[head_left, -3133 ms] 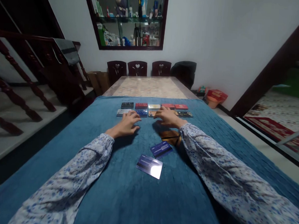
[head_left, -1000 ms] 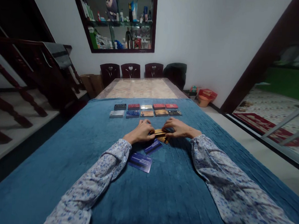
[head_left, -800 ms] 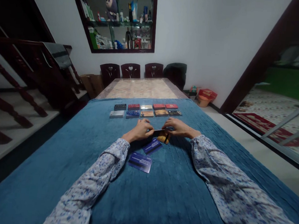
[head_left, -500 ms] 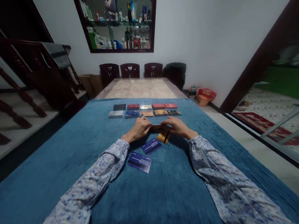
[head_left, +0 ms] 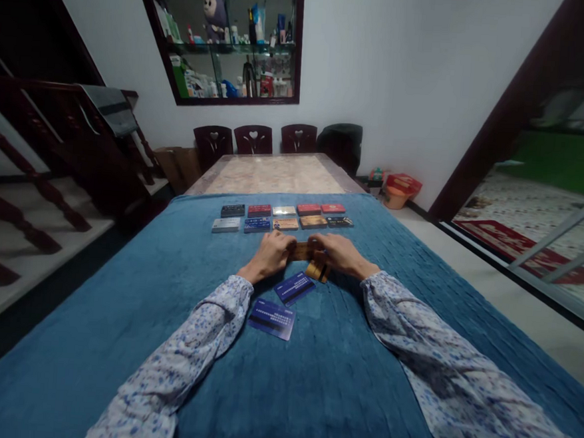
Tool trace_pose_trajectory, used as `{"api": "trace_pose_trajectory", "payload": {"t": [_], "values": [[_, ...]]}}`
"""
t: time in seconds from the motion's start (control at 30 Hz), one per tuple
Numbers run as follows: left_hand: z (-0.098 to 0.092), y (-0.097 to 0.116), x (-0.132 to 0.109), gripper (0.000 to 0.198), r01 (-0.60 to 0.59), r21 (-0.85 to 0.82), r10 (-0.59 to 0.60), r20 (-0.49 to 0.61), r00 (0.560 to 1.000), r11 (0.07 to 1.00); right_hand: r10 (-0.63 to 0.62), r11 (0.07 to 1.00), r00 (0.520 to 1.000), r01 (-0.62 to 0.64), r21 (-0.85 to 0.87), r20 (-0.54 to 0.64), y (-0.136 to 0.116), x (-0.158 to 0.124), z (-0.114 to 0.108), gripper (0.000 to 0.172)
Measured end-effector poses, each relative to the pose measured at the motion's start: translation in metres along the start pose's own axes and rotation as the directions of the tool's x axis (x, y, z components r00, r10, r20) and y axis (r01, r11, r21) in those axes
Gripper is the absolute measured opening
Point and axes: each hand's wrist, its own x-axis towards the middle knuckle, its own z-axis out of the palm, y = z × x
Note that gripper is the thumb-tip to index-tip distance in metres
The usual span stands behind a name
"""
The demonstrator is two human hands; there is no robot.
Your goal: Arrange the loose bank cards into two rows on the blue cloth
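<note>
Between my two hands a gold-brown card (head_left: 300,250) is held up on edge, its ends covered by my fingers. My left hand (head_left: 272,252) pinches the card's left end, and my right hand (head_left: 338,253) grips its right end. Just below my right hand lies a gold card with a dark stripe (head_left: 318,271), partly hidden. Two purple-blue cards rest face down nearer to me: an upper tilted purple card (head_left: 294,288) and a lower purple card (head_left: 271,319). Whether more than one card is in my fingers I cannot tell.
Beyond my hands stand two rows of card stacks, among them a silver stack (head_left: 226,224), a blue stack (head_left: 257,224) and a red stack (head_left: 333,209). A blue cloth (head_left: 167,290) covers the near table. Behind it are a marble-patterned tabletop (head_left: 275,171) and several chairs (head_left: 253,139).
The held card has tipped so that more of its gold-brown face shows. My right hand has shifted slightly left. The cards on the cloth stay put.
</note>
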Motion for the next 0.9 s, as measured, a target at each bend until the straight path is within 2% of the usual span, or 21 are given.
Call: {"api": "trace_pose_trajectory", "payload": {"t": [0.2, 0.47, 0.9], "values": [[0.003, 0.003, -0.004, 0.037, 0.024, 0.084, -0.03, 0.073, 0.997, 0.996, 0.061, 0.998, 0.994, -0.058, -0.034, 0.087, -0.011, -0.001, -0.005, 0.046], [0.012, 0.004, -0.003, 0.041, 0.088, 0.091, -0.095, 0.078, 0.992, 0.992, 0.097, 0.994, 0.993, -0.1, 0.044, 0.063, -0.014, 0.0, -0.001, 0.042], [0.016, 0.001, -0.001, 0.042, 0.164, 0.013, -0.165, 0.089, 0.982, 0.986, 0.055, 0.998, 0.997, -0.055, -0.008, 0.057, -0.002, 0.002, 0.01, 0.049]]}}
